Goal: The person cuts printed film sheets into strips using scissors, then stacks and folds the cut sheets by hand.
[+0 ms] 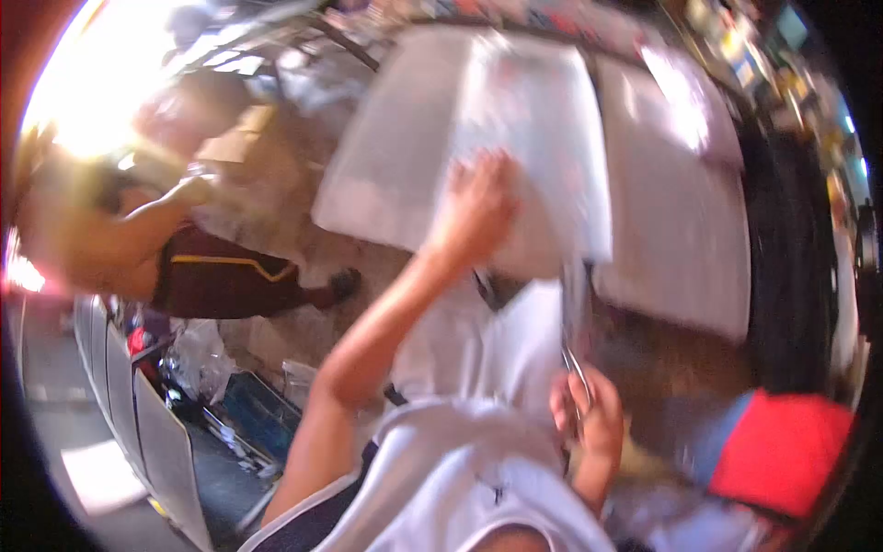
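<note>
My left hand (480, 204) rests on a pale, shiny sheet (543, 138) that lies over a light grey panel (391, 138). Its fingers are blurred, so their exact pose is hard to make out. Lower right, close to my body, my right hand (589, 414) is closed round the handles of metal scissors (577, 373). The blades point up toward the near edge of the sheet and look smeared by motion.
A second grey panel (681, 202) lies to the right, beside black material (786, 258). A red cloth-like item (782, 451) is at the lower right. Another person (120, 221) is at the left. Clear plastic (198, 354) and grey boards (161, 451) are lower left.
</note>
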`<state>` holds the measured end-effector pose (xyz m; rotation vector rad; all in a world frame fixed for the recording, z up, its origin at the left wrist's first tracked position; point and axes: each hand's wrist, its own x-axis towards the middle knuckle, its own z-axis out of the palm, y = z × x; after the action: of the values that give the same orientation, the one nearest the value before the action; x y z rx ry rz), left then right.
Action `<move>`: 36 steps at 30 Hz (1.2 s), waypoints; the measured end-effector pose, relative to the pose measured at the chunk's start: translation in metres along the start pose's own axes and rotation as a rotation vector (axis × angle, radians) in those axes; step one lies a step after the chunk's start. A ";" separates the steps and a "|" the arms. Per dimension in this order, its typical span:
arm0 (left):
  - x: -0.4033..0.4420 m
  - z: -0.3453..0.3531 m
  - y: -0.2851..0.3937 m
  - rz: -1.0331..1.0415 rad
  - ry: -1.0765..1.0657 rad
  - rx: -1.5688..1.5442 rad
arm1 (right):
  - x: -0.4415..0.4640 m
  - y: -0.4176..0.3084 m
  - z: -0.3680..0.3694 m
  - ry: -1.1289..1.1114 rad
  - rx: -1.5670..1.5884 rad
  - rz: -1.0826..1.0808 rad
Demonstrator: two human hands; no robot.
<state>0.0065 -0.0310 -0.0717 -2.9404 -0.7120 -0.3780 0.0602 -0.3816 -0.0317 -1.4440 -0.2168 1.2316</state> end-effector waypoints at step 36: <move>-0.006 -0.003 0.006 -0.077 0.139 -0.218 | 0.034 -0.029 0.051 -0.086 -0.037 -0.038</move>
<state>0.0035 -0.0389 -0.0707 -3.0524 -0.8144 -0.7017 0.0501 -0.3162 -0.0154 -1.4139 -0.3260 1.2653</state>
